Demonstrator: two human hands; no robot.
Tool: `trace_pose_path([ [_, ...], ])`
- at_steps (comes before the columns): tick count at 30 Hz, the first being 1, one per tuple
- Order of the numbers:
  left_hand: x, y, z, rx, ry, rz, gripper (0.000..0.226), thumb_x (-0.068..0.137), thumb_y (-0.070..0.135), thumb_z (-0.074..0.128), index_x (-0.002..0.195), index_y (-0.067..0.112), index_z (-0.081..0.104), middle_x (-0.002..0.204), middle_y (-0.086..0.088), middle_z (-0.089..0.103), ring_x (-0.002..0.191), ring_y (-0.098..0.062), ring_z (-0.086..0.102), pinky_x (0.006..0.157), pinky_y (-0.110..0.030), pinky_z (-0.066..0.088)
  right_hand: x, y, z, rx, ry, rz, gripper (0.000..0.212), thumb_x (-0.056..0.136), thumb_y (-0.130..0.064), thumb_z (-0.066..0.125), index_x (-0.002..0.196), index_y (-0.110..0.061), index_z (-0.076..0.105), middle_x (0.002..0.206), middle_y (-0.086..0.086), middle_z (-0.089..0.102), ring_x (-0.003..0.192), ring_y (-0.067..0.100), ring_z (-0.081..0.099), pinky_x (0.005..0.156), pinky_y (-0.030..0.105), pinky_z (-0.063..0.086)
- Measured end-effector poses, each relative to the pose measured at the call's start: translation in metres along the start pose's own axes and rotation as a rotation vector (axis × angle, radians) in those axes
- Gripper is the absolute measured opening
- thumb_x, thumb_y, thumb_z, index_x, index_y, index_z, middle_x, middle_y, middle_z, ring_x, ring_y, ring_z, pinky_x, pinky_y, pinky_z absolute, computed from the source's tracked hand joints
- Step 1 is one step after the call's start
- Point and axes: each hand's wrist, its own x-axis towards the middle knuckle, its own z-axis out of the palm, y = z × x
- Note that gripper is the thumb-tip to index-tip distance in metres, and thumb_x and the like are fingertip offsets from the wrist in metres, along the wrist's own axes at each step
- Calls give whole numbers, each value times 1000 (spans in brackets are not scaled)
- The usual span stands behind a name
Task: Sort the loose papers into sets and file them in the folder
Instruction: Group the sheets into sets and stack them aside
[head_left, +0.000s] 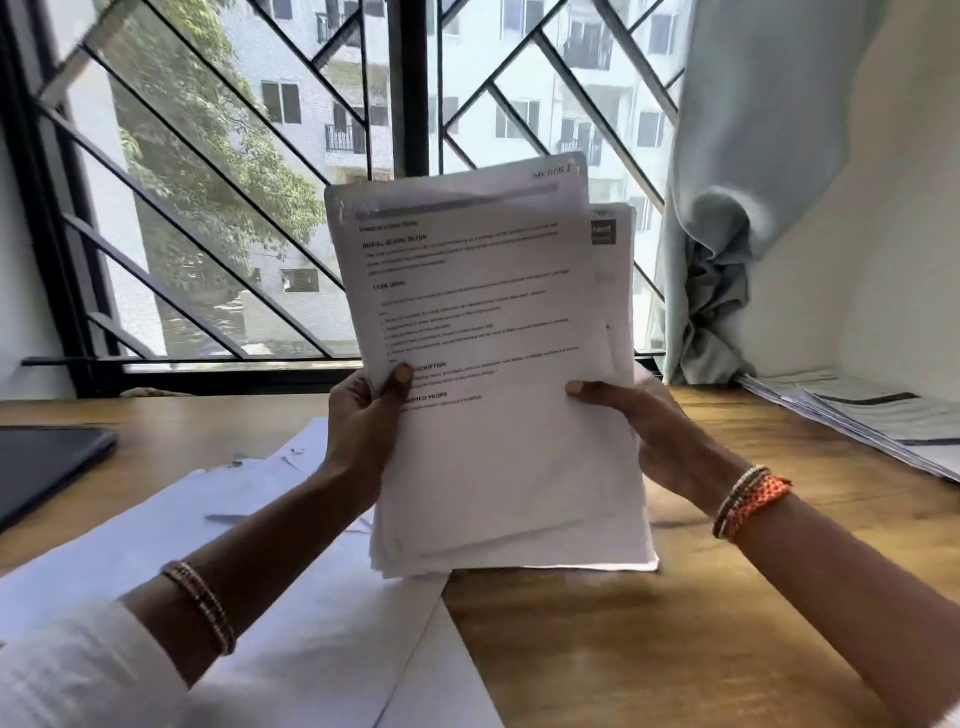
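A person holds a stack of papers (493, 374) upright above a wooden desk (649, 639), its lower edge just over the wood. The left hand (363, 421) grips the stack's left edge, thumb curled onto the printed front sheet; the right hand (639, 421) clamps the right edge, thumb pressed on the front and fingers hidden behind. The sheets are unevenly aligned, with some rising higher at the back. More loose sheets (291, 597) lie flat on the desk under the left forearm. Another pile of papers (872, 415) is spread at the desk's far right corner, by the wall. A dark flat object (47, 462) rests at the left edge; whether it is the folder cannot be told. Behind, a barred window (260, 182) looks onto apartment blocks and a tree, with a pale curtain (727, 208) bunched to the right
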Motion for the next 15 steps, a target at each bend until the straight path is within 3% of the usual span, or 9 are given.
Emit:
trace_pose_path([
  [3, 6, 12, 3, -79, -12, -6, 12, 94, 15, 55, 86, 13, 63, 73, 1, 70, 59, -11, 63, 59, -27, 55, -1, -7, 6, -48, 41, -33, 29, 79, -1, 65, 109, -1, 66, 93, 12, 73, 78, 25, 69, 70, 34, 60],
  [5, 10, 21, 3, -114, -94, -41, 16, 97, 20, 51, 88, 14, 63, 68, 4, 70, 56, -10, 63, 55, -25, 54, 5, -12, 9, -49, 170, -158, 16, 83, 4, 63, 97, -5, 66, 79, 3, 74, 67, 16, 69, 63, 28, 59],
  [7, 15, 29, 2, -181, -184, -93, 22, 100, 29, 45, 93, 14, 61, 69, 2, 71, 56, -10, 65, 53, -24, 54, 13, -21, 8, -4, 337, -277, 18, 85, 7, 61, 90, -10, 65, 70, -5, 73, 64, 9, 68, 61, 25, 57],
  [9, 18, 35, -3, -263, -220, -186, 29, 101, 36, 39, 96, 13, 56, 74, -2, 73, 65, -13, 70, 57, -25, 57, 21, -30, -1, 73, 497, -348, 20, 84, 9, 60, 98, -4, 64, 66, -9, 71, 62, 6, 67, 57, 22, 54],
  [12, 20, 32, -13, -252, -224, -288, 38, 99, 44, 39, 102, 10, 55, 82, -8, 74, 75, -19, 73, 63, -29, 59, 25, -34, -27, 121, 646, -358, 29, 83, 7, 62, 112, 7, 62, 90, 3, 73, 81, 17, 70, 65, 24, 55],
  [15, 20, 25, -18, -196, -243, -352, 46, 96, 49, 41, 105, 8, 58, 91, -11, 74, 83, -23, 72, 65, -33, 60, 25, -27, -48, 158, 661, -278, 32, 85, 4, 61, 117, 7, 61, 110, 16, 68, 101, 31, 67, 84, 42, 57],
])
